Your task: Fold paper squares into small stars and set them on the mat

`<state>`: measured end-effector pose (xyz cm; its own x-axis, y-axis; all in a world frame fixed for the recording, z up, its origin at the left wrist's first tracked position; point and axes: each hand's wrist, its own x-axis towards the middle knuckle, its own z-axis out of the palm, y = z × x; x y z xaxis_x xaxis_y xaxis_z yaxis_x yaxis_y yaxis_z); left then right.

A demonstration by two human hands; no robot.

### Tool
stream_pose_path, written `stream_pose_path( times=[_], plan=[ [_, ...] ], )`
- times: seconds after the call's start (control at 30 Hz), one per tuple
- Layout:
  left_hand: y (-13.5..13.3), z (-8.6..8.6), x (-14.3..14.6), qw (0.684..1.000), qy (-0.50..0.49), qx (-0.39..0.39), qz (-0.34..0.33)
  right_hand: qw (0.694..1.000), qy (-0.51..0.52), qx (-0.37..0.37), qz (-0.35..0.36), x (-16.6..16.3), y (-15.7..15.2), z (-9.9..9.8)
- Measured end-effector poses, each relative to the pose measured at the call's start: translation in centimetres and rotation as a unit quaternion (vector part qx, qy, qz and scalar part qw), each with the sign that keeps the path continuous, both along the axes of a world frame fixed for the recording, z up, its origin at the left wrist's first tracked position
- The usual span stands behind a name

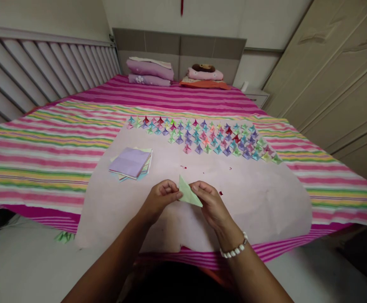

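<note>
One folded pale green paper [190, 195] hangs above the near middle of a pale pink sheet [107, 219], its left edge pinched by the left hand [164, 196] and its right side gripped between thumb and fingers of the right hand [211, 202]. On the sheet, a stack of square papers [130, 162], lilac on top, lies to the left; rows of small folded paper pieces [197, 141] span the far side. Striped bedding [44, 160] lies beneath the sheet

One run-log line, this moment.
left hand: holds green paper; right hand: holds same paper; paper stack: at left; folded pieces: beyond hands
</note>
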<state>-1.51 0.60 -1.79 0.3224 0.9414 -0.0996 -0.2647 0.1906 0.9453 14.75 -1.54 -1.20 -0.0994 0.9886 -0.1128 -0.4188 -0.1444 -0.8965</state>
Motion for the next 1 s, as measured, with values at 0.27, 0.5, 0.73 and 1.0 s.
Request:
stream_pose_path(
  times=[0.27, 0.5, 0.73, 1.0],
  plan=[
    [0.3, 1.2, -0.2, 0.995, 0.096, 0.028, 0.011, 0.998, -0.053, 0.019, -0.008, 0.3, 0.6, -0.5],
    [0.2, 0.4, 0.7, 0.979, 0.177, 0.091, 0.055, 0.982, -0.162, 0.065, -0.067, 0.1, 0.9, -1.3],
    [-1.1, 0.8, 2.4, 0.922, 0.319, 0.182, 0.124, 0.926, -0.297, 0.169, -0.162, -1.0, 0.5, -1.5],
    [-0.8, 0.3, 2.0, 0.924, 0.315, 0.194, 0.099, 0.956, -0.222, 0.118, -0.148, -1.1, 0.7, -1.8]
  ],
)
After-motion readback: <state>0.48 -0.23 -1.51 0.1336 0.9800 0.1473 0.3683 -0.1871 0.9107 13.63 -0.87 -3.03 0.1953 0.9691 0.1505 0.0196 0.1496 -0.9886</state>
